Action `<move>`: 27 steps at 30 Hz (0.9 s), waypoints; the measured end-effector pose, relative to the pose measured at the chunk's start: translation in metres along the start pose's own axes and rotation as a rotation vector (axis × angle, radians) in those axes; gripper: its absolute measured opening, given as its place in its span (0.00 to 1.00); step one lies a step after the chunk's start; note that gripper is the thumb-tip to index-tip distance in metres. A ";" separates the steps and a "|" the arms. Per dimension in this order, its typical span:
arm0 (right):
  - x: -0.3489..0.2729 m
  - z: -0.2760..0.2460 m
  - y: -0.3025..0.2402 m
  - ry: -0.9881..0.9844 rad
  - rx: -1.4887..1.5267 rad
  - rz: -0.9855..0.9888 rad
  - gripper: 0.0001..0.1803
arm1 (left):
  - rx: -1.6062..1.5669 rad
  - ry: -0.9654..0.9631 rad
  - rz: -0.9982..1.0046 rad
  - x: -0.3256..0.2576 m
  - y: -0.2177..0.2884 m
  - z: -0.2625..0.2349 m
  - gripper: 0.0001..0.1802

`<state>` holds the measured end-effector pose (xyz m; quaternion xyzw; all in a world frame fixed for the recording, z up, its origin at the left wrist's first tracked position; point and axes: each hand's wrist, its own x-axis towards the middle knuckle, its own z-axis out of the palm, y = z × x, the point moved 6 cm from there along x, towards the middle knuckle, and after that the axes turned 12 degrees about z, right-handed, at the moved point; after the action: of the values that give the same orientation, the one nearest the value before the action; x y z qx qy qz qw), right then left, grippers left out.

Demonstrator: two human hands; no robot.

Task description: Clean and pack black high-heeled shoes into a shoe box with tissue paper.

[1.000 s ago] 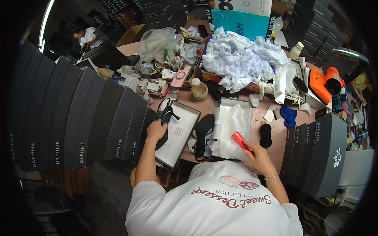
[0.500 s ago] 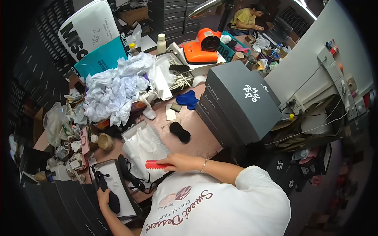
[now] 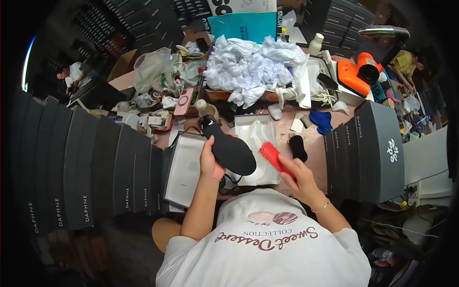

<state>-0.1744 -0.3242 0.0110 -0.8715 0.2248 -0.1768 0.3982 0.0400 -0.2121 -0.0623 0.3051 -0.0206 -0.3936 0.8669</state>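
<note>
My left hand (image 3: pixel 210 161) grips a black strappy sandal (image 3: pixel 234 152), its dark sole turned up toward me. In my right hand (image 3: pixel 302 181) is a red brush (image 3: pixel 272 155), held just right of the sole and apart from it. Beneath them lies an open shoebox (image 3: pixel 242 122) with white tissue paper (image 3: pixel 260 165) inside. A shallow grey box part (image 3: pixel 185 167) with a white inside rests left of it. Thin black straps (image 3: pixel 230 179) show below the sandal; what they belong to is partly hidden.
Dark shoeboxes line my left (image 3: pixel 103 167) and stack at right (image 3: pixel 380 148). Behind lie crumpled white paper (image 3: pixel 251 67), a pink phone (image 3: pixel 183 101) and an orange device (image 3: pixel 353 79). A black pad (image 3: pixel 297 147) and a blue cloth (image 3: pixel 321 121) lie right.
The view has swung left. My left hand has lifted the sandal from the shallow box and turned its sole up. The red brush has come up beside it.
</note>
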 end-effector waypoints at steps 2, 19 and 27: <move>-0.021 0.009 -0.011 -0.075 -0.192 -0.161 0.27 | 0.025 0.037 -0.036 -0.007 -0.007 0.002 0.28; -0.006 0.054 -0.034 -0.173 -0.120 -0.214 0.23 | 0.023 -0.002 0.014 -0.027 -0.008 0.013 0.27; 0.027 -0.041 0.155 0.426 -0.091 0.342 0.20 | 0.658 -0.338 0.228 -0.045 -0.046 0.066 0.15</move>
<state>-0.2109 -0.4534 -0.0800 -0.7809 0.4553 -0.2761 0.3265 -0.0400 -0.2376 -0.0246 0.4935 -0.3219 -0.3119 0.7454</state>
